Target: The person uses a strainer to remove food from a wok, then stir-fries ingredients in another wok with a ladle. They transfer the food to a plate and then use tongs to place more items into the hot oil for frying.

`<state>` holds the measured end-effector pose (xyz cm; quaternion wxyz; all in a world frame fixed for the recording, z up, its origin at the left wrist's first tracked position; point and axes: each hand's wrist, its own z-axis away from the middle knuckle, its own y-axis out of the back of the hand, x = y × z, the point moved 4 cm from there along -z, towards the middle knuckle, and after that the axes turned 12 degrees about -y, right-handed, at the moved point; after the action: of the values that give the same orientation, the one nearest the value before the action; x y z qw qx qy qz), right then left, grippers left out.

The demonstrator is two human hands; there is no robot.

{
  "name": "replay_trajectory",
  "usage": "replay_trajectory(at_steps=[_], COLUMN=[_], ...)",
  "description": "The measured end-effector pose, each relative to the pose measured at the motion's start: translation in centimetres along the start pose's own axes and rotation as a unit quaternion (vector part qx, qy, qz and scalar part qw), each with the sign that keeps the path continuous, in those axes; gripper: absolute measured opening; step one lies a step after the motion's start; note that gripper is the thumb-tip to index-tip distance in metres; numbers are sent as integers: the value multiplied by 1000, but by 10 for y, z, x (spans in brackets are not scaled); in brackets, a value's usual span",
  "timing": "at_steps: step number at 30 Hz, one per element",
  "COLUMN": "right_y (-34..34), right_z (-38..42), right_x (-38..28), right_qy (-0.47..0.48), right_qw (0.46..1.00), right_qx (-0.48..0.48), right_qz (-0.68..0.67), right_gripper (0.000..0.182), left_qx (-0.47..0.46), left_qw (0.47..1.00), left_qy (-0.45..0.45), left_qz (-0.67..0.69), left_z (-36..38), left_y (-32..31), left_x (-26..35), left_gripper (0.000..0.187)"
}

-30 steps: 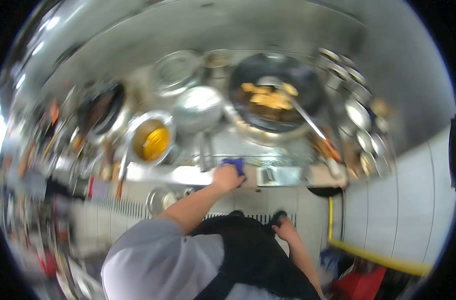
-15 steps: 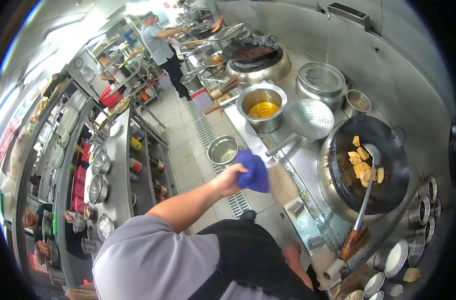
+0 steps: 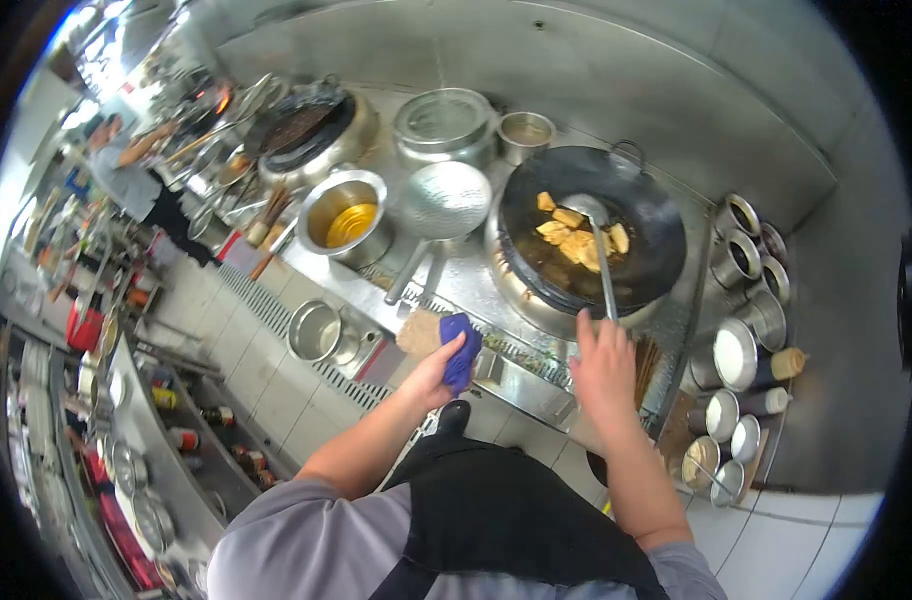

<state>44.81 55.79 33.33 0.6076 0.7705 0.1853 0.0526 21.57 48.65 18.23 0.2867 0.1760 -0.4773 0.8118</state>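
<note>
My left hand (image 3: 438,372) is closed around a bunched purple cloth (image 3: 461,352), in front of the stove's edge. A tan, rag-like piece (image 3: 419,332) shows right beside the cloth; how the two join is hidden. My right hand (image 3: 606,375) is over the handle of a metal ladle (image 3: 605,270), thumb apart from the fingers. Its wooden grip is hidden by the hand, and I cannot make out firm contact. The ladle's bowl rests in a black wok (image 3: 656,235) among yellow-brown food pieces (image 3: 576,246) in dark liquid.
Left of the wok are a perforated strainer (image 3: 446,200), a pot of yellow oil (image 3: 311,215) and a lidded pot (image 3: 441,120). Several seasoning containers (image 3: 734,358) stand at the right. A metal pot (image 3: 316,332) is left of me. A co-worker (image 3: 126,175) stands farther along the stoves.
The view has turned toward the wok. My right hand has come up over the ladle handle. My left hand still holds the purple cloth, now nearer the stove's front edge.
</note>
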Motion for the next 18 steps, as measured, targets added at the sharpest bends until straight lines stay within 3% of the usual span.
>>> replay_trajectory(at_steps=[3, 4, 5, 6, 10, 12, 16, 18], right_y=[-45, -50, -52, -43, -36, -39, 6, 22], right_z=[-16, -26, -33, -40, -58, -62, -22, 12], right_x=[57, 73, 84, 83, 72, 71, 82, 85], right_qy=[-77, -162, -244, -249, -256, -220, -211, -236], right_qw=[990, 978, 949, 948, 952, 961, 952, 944], right_qx=[20, -84, -182, -175, -148, -137, -158, -159], right_qz=[120, 102, 80, 89, 74, 100, 158, 169], right_gripper=[62, 58, 54, 54, 54, 54, 54, 52], left_qx=[-55, -90, -60, -28, -63, -132, -182, -192], left_qw=[998, 995, 998, 999, 997, 989, 977, 958], left_qy=[-3, 2, -10, -23, -7, 27, 62, 85], left_qz=[-4, -32, -30, -27, -36, -64, -88, -193], left_z=[-55, -62, -73, -83, -101, -103, -113, -118], left_y=[-33, -49, -62, -74, -96, -104, -112, -113], left_x=[-6, -1, 1, 3, 13, 18, 24, 20], left_gripper=[38, 40, 44, 49, 50, 50, 44, 42])
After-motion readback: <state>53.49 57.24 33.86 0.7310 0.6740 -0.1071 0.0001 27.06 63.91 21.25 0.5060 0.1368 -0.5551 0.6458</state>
